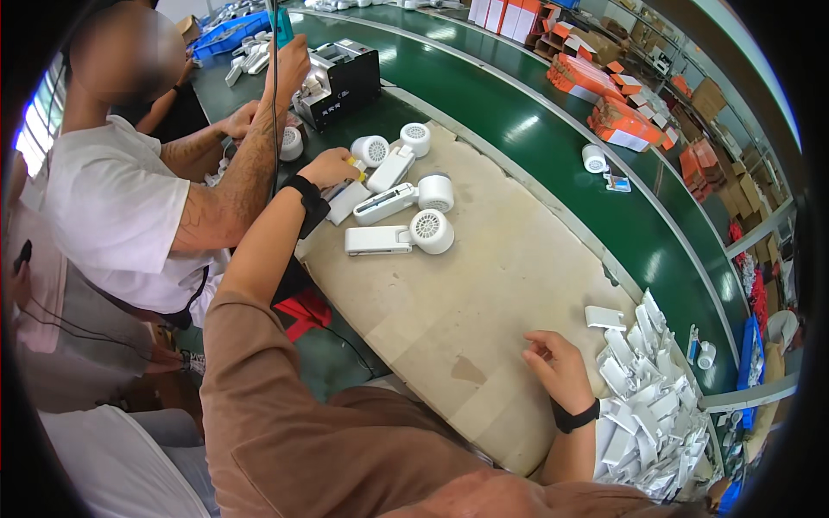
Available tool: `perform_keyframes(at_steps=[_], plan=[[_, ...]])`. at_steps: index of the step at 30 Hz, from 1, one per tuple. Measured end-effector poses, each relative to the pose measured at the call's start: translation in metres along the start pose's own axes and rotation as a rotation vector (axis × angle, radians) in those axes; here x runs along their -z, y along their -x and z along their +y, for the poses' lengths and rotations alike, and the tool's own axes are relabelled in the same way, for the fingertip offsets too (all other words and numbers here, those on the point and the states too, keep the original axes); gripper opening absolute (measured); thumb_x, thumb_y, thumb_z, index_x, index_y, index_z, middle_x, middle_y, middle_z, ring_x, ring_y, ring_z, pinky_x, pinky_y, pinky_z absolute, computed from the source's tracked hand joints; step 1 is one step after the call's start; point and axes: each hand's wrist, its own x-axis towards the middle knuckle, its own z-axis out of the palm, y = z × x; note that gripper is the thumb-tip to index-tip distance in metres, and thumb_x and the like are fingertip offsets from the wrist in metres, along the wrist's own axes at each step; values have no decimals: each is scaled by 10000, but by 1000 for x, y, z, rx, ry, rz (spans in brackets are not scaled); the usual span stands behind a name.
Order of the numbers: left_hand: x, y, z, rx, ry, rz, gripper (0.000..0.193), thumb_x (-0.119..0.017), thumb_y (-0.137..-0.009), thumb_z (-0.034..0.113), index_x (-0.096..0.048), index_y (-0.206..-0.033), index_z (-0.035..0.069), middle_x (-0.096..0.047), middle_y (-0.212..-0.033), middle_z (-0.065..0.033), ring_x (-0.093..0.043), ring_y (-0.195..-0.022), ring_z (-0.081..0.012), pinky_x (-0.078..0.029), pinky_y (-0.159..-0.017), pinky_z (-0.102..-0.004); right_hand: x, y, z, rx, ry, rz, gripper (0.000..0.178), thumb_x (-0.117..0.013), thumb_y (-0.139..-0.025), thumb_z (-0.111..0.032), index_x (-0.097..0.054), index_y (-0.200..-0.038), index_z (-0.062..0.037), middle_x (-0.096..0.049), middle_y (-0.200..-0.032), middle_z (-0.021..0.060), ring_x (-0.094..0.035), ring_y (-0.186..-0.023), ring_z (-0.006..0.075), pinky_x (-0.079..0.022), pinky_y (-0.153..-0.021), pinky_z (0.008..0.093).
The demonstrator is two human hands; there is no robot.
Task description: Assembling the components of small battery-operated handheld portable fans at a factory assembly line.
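My left hand (330, 168) reaches far left, its fingers closed at a small yellow piece (357, 165) beside the white devices; what exactly they grip is partly hidden. Right by it lies a white handle (347, 201). Several white handheld devices with round grilled heads lie in a row there, the nearest device (431, 231) with its grille facing up. One device (385, 205) shows a dark slot along its handle. Over the beige work surface (449, 302), my right hand (557, 367) hovers with loosely curled, parted fingers and nothing in them, next to a heap of white plastic parts (648, 410).
A co-worker in a white shirt (121, 207) works close on my left, beside a black and silver machine (341, 82). A green conveyor (535, 129) curves past the far side, carrying a white device (594, 158). Orange and white boxes (626, 121) are stacked beyond it.
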Motion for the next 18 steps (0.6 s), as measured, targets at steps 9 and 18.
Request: perform_keyframes(at_steps=[9,18], plan=[[-12,-3,12,-74,-224,24,502,-683,-612,291,-592,-987,-30,-621,-959,-222,-605,-913,-325,-470,-806,-351,-1,2,3,8,29,-38,246,-635,-774,-112,-601,-1001,-25,-602,-829,106,-597,-733,212,-480,-653,291],[-22,-9,13,-171,-342,141,488,-670,-647,269,-562,-1005,-45,-596,-981,-251,-583,-937,-371,-474,-810,-401,6,2,-3,60,68,-28,245,-611,-797,-196,-608,-989,-44,-617,-864,102,-613,-771,227,-487,-679,320]])
